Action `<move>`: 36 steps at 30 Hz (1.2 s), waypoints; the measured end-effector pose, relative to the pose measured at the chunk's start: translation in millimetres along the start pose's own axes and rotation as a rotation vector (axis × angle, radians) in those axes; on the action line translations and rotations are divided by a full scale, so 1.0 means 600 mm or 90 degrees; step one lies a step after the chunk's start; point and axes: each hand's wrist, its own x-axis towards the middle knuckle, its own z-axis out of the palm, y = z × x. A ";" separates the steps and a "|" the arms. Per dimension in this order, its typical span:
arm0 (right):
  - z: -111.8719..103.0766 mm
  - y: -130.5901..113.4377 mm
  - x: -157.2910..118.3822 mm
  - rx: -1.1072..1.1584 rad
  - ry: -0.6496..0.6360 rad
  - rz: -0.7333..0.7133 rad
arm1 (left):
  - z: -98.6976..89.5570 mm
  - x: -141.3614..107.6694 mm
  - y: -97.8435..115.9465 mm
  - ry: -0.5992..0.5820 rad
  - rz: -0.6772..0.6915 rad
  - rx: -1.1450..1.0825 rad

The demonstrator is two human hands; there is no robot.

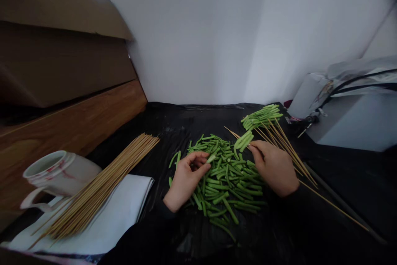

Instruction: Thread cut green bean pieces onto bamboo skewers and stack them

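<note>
My left hand [190,176] pinches one cut green bean piece [211,158] between thumb and fingertips, above a loose pile of cut green beans [221,180]. To the right, my right hand [274,166] is closed on a bamboo skewer [336,207]. Several bean pieces [244,141] sit side by side on that skewer, just ahead of my right thumb and fingers. The skewer's tip pokes out past them, up and to the left, and its long end runs out behind my hand toward the lower right.
Filled bean skewers [262,117] lie stacked at the back right, sticks toward me. At left, a bundle of bare skewers [105,186] rests on a folded white cloth [136,190] against a tipped mug [70,174]. Black plastic covers the table [173,120]. A cardboard box [62,58] stands far left.
</note>
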 end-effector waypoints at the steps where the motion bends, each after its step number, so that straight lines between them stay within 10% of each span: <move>1: 0.000 -0.004 -0.001 0.002 -0.008 -0.002 | 0.001 0.000 -0.001 0.019 0.022 0.032; 9: 0.007 0.001 -0.002 -0.005 0.004 0.037 | 0.000 -0.004 -0.013 0.006 0.170 0.243; 29: 0.053 -0.017 0.008 -0.044 -0.251 0.140 | 0.003 -0.012 -0.009 -0.052 0.201 0.359; 36: 0.057 -0.017 0.028 -0.049 -0.305 0.187 | 0.009 -0.032 0.016 -0.201 0.315 0.474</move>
